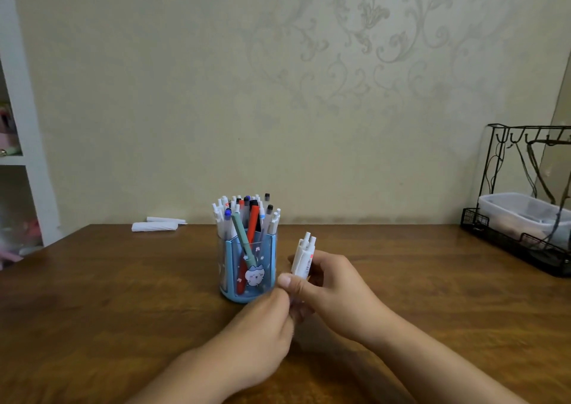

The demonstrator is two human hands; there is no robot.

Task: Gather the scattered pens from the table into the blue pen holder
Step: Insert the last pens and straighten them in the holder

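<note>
The blue pen holder (247, 267), see-through with a cat sticker, stands mid-table and is packed with several white, red, green and dark-capped pens. Just right of it, a small bunch of white pens (304, 257) is held upright, clicker ends up. My right hand (335, 289) is wrapped around the bunch's middle. My left hand (265, 326) pinches the lower ends of the same bunch from below; those ends are hidden by the fingers.
Folded white paper (156, 225) lies at the table's far left edge by the wall. A black wire rack (525, 193) holding a clear plastic box (522, 215) stands at the far right. A white shelf unit (21, 144) rises at the left.
</note>
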